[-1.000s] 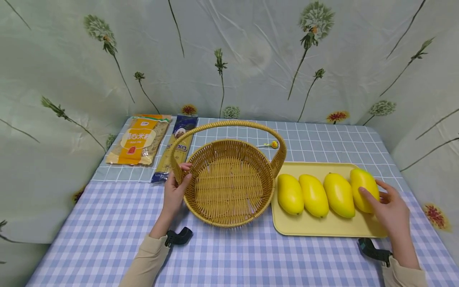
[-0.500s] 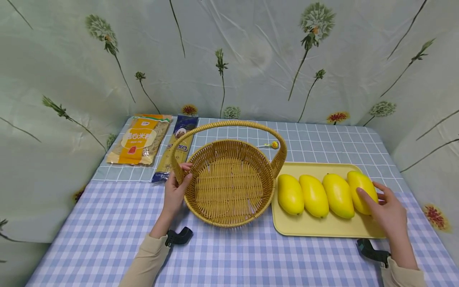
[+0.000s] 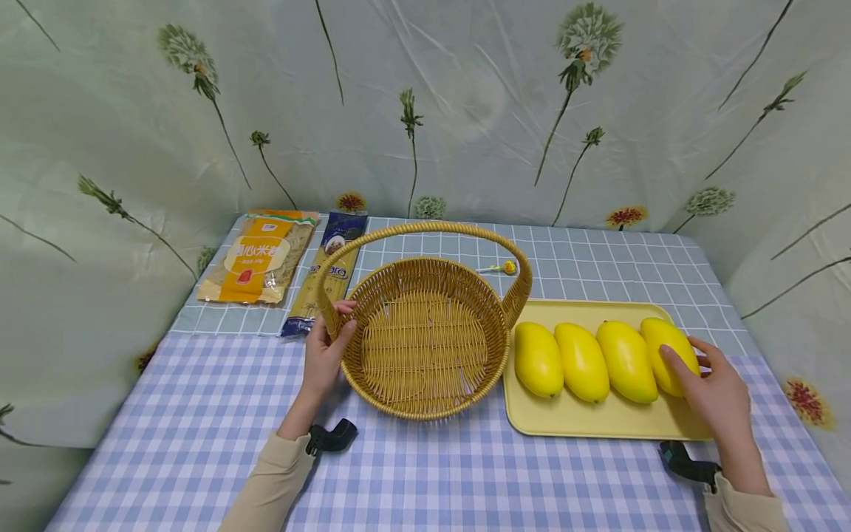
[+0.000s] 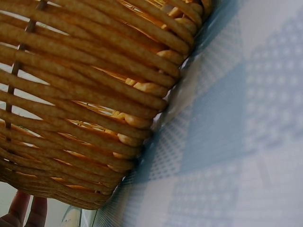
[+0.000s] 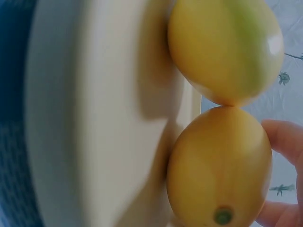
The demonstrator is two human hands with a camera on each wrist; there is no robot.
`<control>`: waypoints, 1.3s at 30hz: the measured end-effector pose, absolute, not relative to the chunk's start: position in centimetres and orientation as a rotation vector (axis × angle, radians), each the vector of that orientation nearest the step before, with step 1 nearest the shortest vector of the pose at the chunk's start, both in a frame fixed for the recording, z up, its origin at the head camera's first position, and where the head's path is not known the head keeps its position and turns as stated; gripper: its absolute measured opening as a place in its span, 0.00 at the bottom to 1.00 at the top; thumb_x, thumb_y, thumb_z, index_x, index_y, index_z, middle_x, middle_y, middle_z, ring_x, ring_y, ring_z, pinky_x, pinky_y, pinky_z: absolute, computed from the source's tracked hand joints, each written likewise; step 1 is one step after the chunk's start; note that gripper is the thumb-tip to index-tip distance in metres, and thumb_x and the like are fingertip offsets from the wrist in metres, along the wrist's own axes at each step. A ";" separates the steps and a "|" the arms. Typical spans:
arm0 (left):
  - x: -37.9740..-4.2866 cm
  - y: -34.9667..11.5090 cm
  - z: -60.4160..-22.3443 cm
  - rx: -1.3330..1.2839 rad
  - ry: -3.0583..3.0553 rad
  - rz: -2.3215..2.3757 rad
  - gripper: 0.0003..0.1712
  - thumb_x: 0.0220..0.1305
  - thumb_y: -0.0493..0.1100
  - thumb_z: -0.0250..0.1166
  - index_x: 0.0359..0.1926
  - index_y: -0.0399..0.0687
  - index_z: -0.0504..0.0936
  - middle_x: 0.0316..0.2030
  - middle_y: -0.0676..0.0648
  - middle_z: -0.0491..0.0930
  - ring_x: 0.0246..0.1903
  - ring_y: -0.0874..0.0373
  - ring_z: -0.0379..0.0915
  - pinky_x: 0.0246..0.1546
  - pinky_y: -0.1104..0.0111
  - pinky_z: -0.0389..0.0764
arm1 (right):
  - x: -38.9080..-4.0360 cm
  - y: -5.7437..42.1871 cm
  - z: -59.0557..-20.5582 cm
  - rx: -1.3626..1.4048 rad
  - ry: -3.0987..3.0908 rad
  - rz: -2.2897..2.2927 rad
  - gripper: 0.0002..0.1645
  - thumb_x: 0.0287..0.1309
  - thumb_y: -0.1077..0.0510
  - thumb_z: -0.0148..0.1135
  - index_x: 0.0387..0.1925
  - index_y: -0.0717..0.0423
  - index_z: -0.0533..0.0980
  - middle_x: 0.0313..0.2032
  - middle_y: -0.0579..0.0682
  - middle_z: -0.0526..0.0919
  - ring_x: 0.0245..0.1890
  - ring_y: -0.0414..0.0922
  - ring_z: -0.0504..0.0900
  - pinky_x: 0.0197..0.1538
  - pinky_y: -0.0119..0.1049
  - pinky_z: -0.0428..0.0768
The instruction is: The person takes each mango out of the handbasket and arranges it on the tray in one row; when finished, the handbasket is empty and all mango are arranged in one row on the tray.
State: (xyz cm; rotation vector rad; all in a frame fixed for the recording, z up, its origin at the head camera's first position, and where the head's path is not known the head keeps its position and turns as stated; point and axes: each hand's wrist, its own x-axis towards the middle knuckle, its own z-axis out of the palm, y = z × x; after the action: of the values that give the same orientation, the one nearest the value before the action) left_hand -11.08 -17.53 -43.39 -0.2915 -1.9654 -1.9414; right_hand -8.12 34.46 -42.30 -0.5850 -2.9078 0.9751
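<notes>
A round wicker basket (image 3: pixel 425 347) with a tall arched handle stands in the middle of the table. My left hand (image 3: pixel 325 356) grips its left side where the handle meets the rim; the left wrist view shows the woven wall (image 4: pixel 71 90) close up, with fingertips (image 4: pixel 35 213) below it. To the right, several yellow mangoes lie side by side on a pale yellow tray (image 3: pixel 598 423). My right hand (image 3: pixel 718 391) holds the rightmost mango (image 3: pixel 668 347) between thumb and fingers. In the right wrist view this mango (image 5: pixel 220 165) touches its neighbour (image 5: pixel 222 47).
Behind the basket's left side lie an orange-and-clear food bag (image 3: pixel 258 258) and a long blue-and-gold pasta pack (image 3: pixel 326 277). A small yellow flower-topped stick (image 3: pixel 501 267) lies behind the basket. A patterned curtain (image 3: pixel 465 111) hangs behind the table.
My right hand has shifted a little to the left, sliding the rightmost mango against the one beside it and tilting it slightly. My left hand and the basket have stayed in place.
</notes>
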 end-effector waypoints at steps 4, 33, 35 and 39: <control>-11.4 -17.8 -44.2 -0.288 -1.967 -1.941 0.10 0.64 0.23 0.53 0.46 0.23 0.68 0.53 0.26 0.69 0.57 0.56 0.65 0.60 0.69 0.64 | -8.2 34.3 -42.2 -0.557 -2.919 0.941 0.46 0.66 0.38 0.47 0.67 0.71 0.54 0.55 0.78 0.63 0.48 0.69 0.64 0.44 0.60 0.67; -11.5 -17.9 -44.7 -0.331 -1.959 -1.904 0.09 0.66 0.27 0.54 0.47 0.26 0.69 0.53 0.30 0.72 0.58 0.53 0.65 0.59 0.68 0.64 | -8.0 33.9 -42.1 -0.516 -2.871 0.849 0.43 0.66 0.41 0.49 0.66 0.71 0.56 0.55 0.77 0.62 0.50 0.70 0.63 0.47 0.65 0.66; -11.5 -17.9 -44.7 -0.331 -1.959 -1.902 0.09 0.66 0.27 0.54 0.47 0.26 0.69 0.53 0.30 0.72 0.57 0.53 0.65 0.59 0.68 0.64 | -8.0 33.9 -42.2 -0.506 -2.822 0.837 0.41 0.66 0.41 0.50 0.65 0.70 0.59 0.55 0.75 0.64 0.50 0.68 0.64 0.46 0.62 0.67; -11.5 -18.0 -44.9 -0.329 -1.963 -1.900 0.09 0.66 0.27 0.54 0.47 0.26 0.69 0.53 0.30 0.71 0.58 0.53 0.65 0.59 0.68 0.65 | -8.0 33.5 -42.3 -0.428 -2.647 0.823 0.33 0.65 0.45 0.54 0.60 0.67 0.68 0.52 0.69 0.71 0.49 0.61 0.67 0.44 0.42 0.68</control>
State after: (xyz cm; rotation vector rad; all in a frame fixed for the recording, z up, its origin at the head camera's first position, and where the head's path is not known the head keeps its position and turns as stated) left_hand -11.51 -18.01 -44.86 -0.3290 -1.9634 -1.9000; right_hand -7.96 33.46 -42.33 -0.4276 -2.6475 0.8233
